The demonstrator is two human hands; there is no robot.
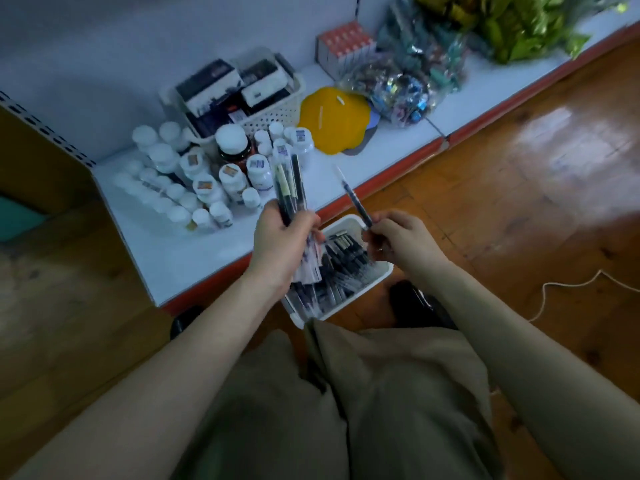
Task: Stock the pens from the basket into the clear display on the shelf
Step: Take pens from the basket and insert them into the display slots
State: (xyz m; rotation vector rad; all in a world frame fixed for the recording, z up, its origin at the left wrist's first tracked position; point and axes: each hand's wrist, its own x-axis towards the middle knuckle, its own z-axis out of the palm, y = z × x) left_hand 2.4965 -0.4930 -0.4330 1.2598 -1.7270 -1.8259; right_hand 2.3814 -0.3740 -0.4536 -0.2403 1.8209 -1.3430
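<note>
A white basket [379,277] full of dark pens sits on the wooden floor against the shelf's red front edge. My left hand [282,242] grips a bundle of pens [289,183] in clear sleeves, pointing up over the shelf. My right hand [398,237] pinches a single dark pen [353,195] with a clear cap, tilted up and to the left, above the basket. A clear box [266,60] stands at the back of the shelf over a white perforated basket [277,114] holding black and white boxes.
The low white shelf [194,251] carries several white-capped bottles [194,174], a yellow flower-shaped piece [332,123], a bag of shiny trinkets [405,95], red-and-white packs [346,43] and green foil items [519,26]. A white cord [568,289] lies on the floor at right.
</note>
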